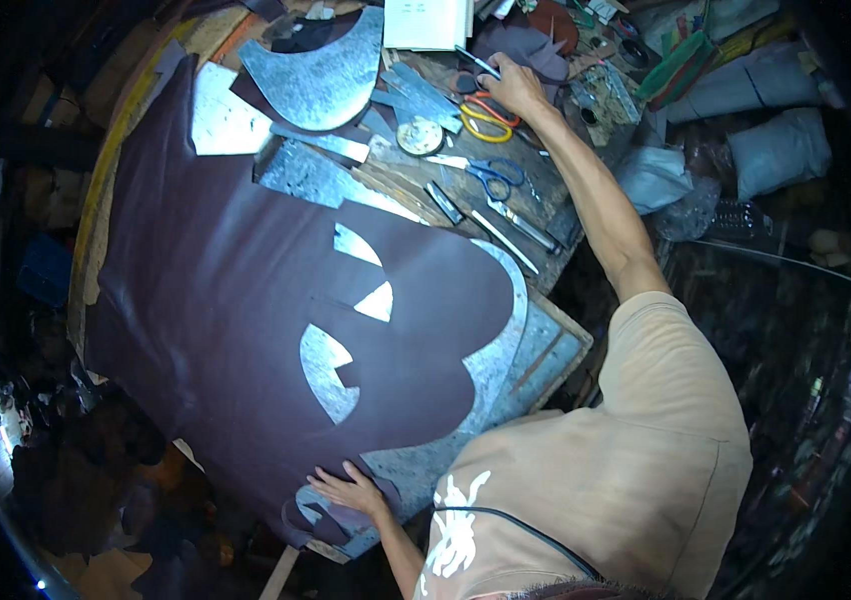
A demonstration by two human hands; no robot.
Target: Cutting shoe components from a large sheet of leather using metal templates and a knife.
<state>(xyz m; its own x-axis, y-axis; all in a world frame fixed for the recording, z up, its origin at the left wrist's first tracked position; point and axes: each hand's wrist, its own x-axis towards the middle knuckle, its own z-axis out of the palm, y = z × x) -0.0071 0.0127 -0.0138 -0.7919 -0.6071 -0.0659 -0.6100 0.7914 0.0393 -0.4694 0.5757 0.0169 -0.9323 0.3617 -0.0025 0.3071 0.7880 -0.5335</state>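
A large sheet of dark brown leather (216,300) with curved cut-outs covers most of the workbench. Near its front edge my left hand (351,492) lies flat on it, fingers spread, beside a small cut-out. At the far right my arm is stretched out, and my right hand (519,88) grips a slim dark pen (479,63). The pen's tip points toward an open white notebook (428,24). Just below that hand lie scissors with orange and yellow handles (487,122). Pale metal sheet shows through the leather's cut-outs.
Blue-handled scissors (497,178), a round tape roll (420,137) and a white stick (506,236) lie on the bench's right part. A curved metal template (316,75) rests at the back. Wrapped bundles (779,152) are stacked beyond the right edge.
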